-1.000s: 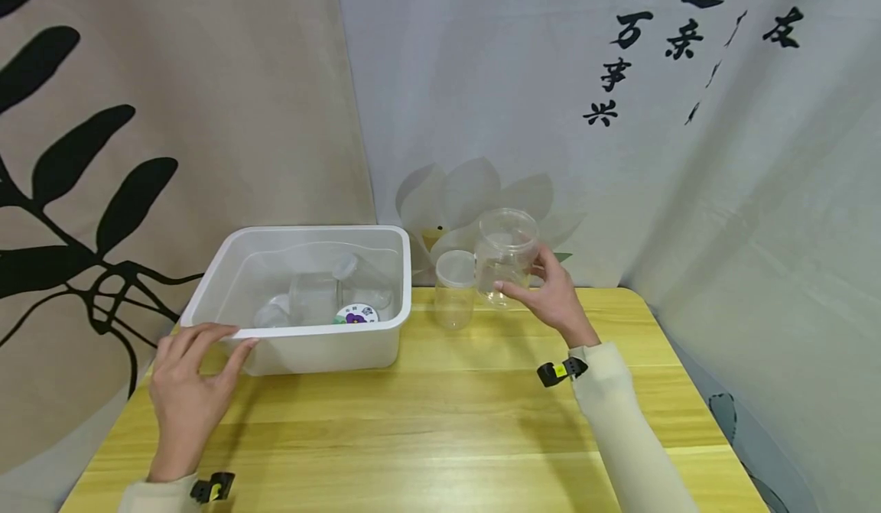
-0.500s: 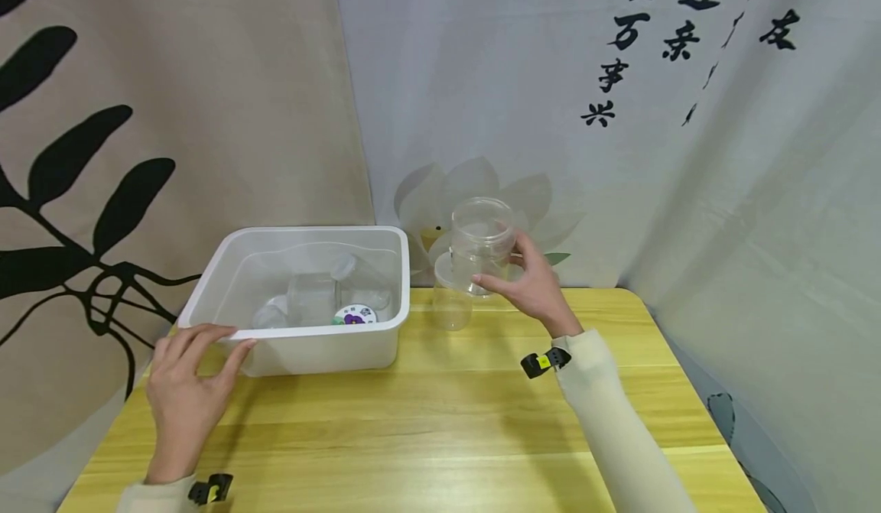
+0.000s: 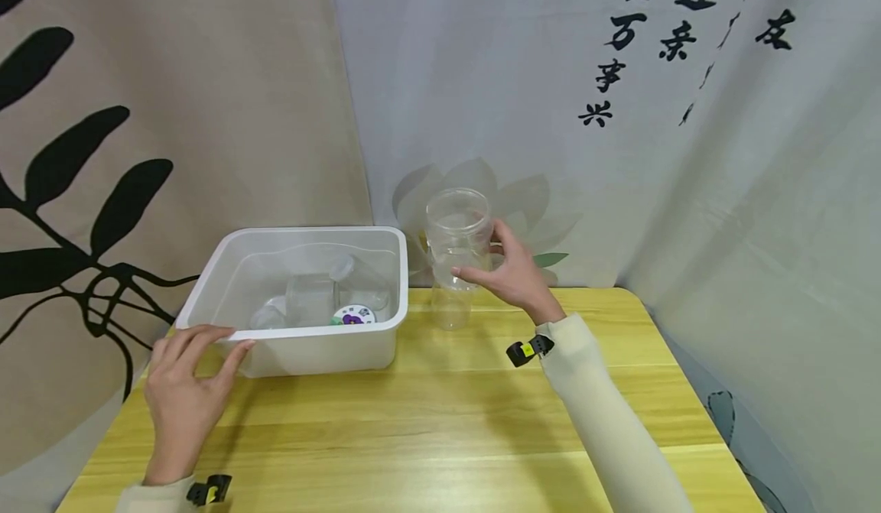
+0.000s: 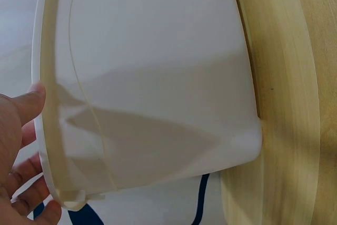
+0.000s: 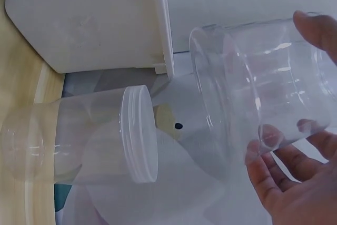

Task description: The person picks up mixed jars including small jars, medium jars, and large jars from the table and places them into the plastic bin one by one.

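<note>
My right hand (image 3: 512,272) holds a clear wide-mouthed plastic jar (image 3: 457,222) by its side, thumb on one side and fingers on the other. That jar is upright just above a slimmer clear jar (image 3: 451,310) with a white lid (image 5: 141,133), which stands on the table. In the right wrist view a gap shows between the two jars. My left hand (image 3: 186,394) rests on the front left corner of a white plastic bin (image 3: 323,352), fingertips and thumb on its rim (image 4: 46,130).
Inside the bin lie clear containers (image 3: 311,299) and a round white lid with a purple flower print (image 3: 354,314). The bin stands on a wooden table (image 3: 385,436), left of the jars. Printed curtains (image 3: 482,77) hang close behind the table.
My right hand has carried the wide-mouthed jar left and up, from beside the slim lidded jar to above it. My left hand has stayed on the bin's rim.
</note>
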The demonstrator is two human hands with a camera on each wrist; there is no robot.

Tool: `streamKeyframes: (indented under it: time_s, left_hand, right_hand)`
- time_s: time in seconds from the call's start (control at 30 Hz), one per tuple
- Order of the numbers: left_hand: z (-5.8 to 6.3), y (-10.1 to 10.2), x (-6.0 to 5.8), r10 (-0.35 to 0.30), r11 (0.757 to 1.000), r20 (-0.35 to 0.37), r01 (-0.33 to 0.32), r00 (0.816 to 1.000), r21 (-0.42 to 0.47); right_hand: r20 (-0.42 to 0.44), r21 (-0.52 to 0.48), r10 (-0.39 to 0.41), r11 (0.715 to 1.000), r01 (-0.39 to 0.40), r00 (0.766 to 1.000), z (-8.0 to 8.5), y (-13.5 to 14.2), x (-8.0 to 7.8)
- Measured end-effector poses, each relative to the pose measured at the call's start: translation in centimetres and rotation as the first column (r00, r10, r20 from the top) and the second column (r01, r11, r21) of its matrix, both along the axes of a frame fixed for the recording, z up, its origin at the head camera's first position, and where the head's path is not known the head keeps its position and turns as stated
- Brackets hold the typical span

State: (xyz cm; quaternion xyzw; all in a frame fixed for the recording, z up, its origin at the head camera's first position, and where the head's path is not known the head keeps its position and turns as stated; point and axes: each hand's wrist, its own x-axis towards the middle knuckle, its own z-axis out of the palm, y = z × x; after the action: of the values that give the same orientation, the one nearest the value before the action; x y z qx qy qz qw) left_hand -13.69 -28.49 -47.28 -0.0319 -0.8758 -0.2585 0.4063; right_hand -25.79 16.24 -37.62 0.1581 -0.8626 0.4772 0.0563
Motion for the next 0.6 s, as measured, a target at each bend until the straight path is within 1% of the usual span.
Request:
streamKeyframes:
  time_s: [0.27, 0.43, 0.6]
  left_hand:
    - [0.0, 0.0, 0.0, -0.007, 1.0, -0.011, 0.007, 1.0, 0.001]
    - [0.0, 0.0, 0.0, -0.013, 1.0, -0.019, 0.013, 1.0, 0.0]
    - [0.0, 0.1, 0.0, -0.01, 1.0, -0.022, 0.01, 1.0, -0.011]
  right_hand:
    - [-0.016, -0.022, 0.037, 0.999, -0.038, 0.999, 0.2, -1.2, -0.3]
    - [-0.009, -0.013, 0.046, 0.999, -0.046, 0.999, 0.2, -2.0, -0.5]
    - [-0.024, -0.005, 0.063, 0.998, -0.063, 0.998, 0.5, -2.9, -0.8]
